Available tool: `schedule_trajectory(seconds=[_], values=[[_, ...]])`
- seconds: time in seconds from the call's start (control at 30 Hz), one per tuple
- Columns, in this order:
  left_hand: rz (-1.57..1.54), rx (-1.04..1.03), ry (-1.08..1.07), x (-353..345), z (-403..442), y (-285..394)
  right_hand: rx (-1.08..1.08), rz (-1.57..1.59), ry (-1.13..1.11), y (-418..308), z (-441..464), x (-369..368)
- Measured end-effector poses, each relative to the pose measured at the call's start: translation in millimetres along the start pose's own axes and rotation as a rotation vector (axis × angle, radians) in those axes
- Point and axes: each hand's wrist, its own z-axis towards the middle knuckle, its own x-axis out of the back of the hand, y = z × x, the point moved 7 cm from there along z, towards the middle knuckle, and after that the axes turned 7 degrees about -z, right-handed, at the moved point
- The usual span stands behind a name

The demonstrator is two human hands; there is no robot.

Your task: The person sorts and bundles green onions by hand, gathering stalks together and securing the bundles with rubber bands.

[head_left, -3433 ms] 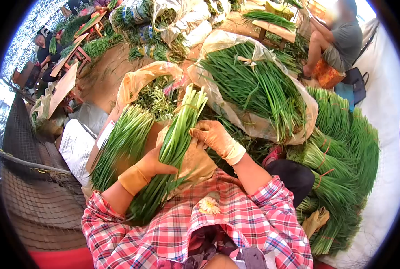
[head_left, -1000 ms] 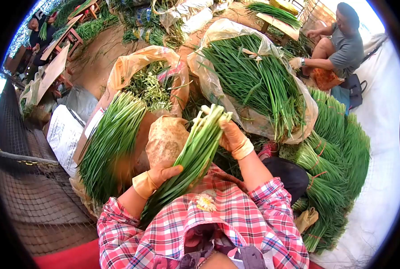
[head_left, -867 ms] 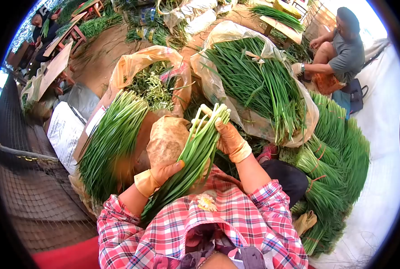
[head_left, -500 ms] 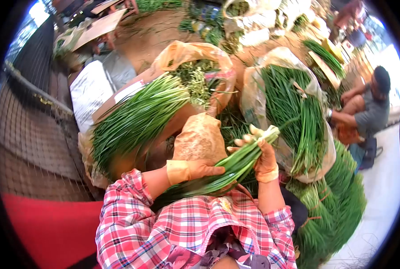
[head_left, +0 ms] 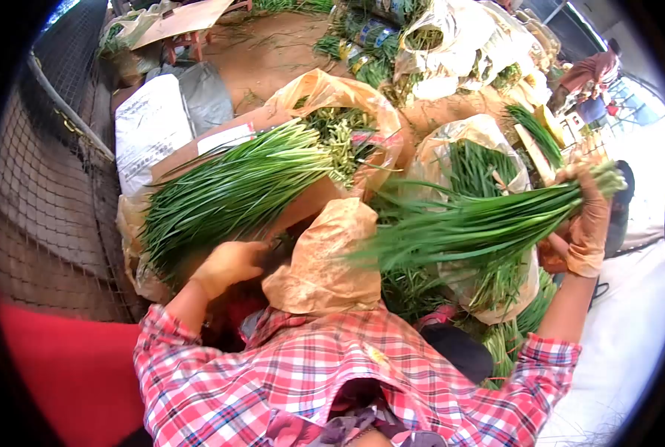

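My right hand (head_left: pixel 590 216), in an orange glove, is closed round the pale stem ends of a bunch of garlic chives (head_left: pixel 489 223). The bunch is held out to the right, its long green leaves trailing left and blurred by motion. My left hand (head_left: pixel 232 267), gloved too, is low on the left, beside the lower edge of a big pile of chives (head_left: pixel 228 190); its fingers are blurred against a dark area. That pile lies on a cardboard sheet (head_left: pixel 174 173). Between my hands, a stained tan cloth (head_left: pixel 328 261) covers my lap.
A plastic bag of trimmings (head_left: pixel 340 141) stands ahead, and a clear bag of chives (head_left: pixel 489 167) is at the right. A white sack (head_left: pixel 153 130) lies by the mesh fence (head_left: pixel 57 216). Another person (head_left: pixel 587 78) is at the far right. White sacks (head_left: pixel 466 45) are piled behind.
My right hand has swung the chives up and out to the right. My left hand has let go of them and moved left and down. The view has shifted slightly.
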Motion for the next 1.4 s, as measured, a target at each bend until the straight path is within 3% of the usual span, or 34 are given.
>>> schedule_trajectory(seconds=[0.03,0.1,0.17,0.23,0.27,0.3,0.33,0.43,0.47,0.5,0.57,0.63,0.7,0.77,0.8,0.83,0.9,0.93,1.1,1.17,1.23,1.27,1.3,1.4], values=[[0.084,0.141,0.001,7.2,-4.1,-12.1,0.049,0.007,-0.029,-16.1,5.9,-3.3],[-0.213,0.231,0.245,25.1,-12.1,-31.5,0.126,-0.014,0.01,-46.9,8.4,-20.2],[-0.353,-0.166,0.573,61.5,-14.7,-5.1,0.281,-0.15,-0.018,-70.1,20.7,-48.9],[-0.116,-0.488,0.814,119.2,-37.0,84.3,0.437,-0.118,-0.136,-90.3,32.9,-80.7],[-0.07,-0.55,0.898,139.5,-48.7,118.5,0.531,-0.081,-0.174,-102.8,31.7,-104.5],[-0.067,-0.717,1.032,157.6,-56.6,149.3,0.511,0.079,-0.2,-109.5,29.7,-129.5],[-0.065,-0.891,1.169,174.9,-65.4,173.0,0.647,-0.088,-0.15,-116.3,4.8,-174.1],[0.353,-0.943,1.368,217.3,-83.2,227.1,0.43,0.607,-0.429,-83.8,37.9,-260.8],[0.459,-0.848,1.403,222.6,-75.9,232.0,0.294,0.905,-0.559,-67.8,51.0,-288.2],[0.564,-0.748,1.434,228.4,-66.2,232.9,0.348,0.957,-0.681,-58.8,36.8,-317.0],[0.694,-0.47,1.249,239.6,-18.2,195.6,0.052,1.021,-0.43,16.1,41.7,-354.8],[0.757,-0.277,1.088,225.7,27.6,150.3,-0.128,1.148,-0.415,100.0,40.4,-393.3],[0.926,0.011,0.798,195.4,92.3,76.6,-0.571,1.15,-0.349,231.1,39.7,-424.1],[0.709,0.141,0.44,153.6,113.5,32.7,-0.774,1.005,-0.231,320.9,8.5,-422.6],[0.574,0.145,0.348,124.4,128.0,3.0,-0.776,0.83,-0.273,356.2,-6.0,-414.8],[0.444,0.148,0.256,100.0,137.5,-20.5,-0.979,0.885,-0.236,395.4,-17.7,-413.2],[0.376,0.128,0.326,94.0,155.0,-35.5,-0.961,0.862,-0.201,418.5,0.6,-408.1],[0.316,0.107,0.406,97.4,160.2,-37.2,-0.918,0.624,-0.216,393.2,15.0,-391.6],[0.323,0.153,0.382,98.3,156.1,-24.3,-0.505,0.161,-0.256,368.5,79.7,-306.9],[0.302,0.198,0.355,93.5,158.0,-20.8,-0.303,0.029,-0.346,354.2,61.7,-322.5],[0.263,0.217,0.394,100.5,158.7,-21.8,-0.204,-0.529,-0.694,375.0,42.8,-368.7],[0.277,0.23,0.388,101.2,157.7,-23.2,-0.142,-0.509,-0.674,377.7,41.0,-374.1],[0.252,0.207,0.398,100.6,157.0,-23.1,-0.156,-0.321,-0.482,382.5,44.9,-368.6],[0.197,0.181,0.427,95.2,159.6,-31.9,-0.093,-0.126,-0.229,338.6,60.9,-328.0]])
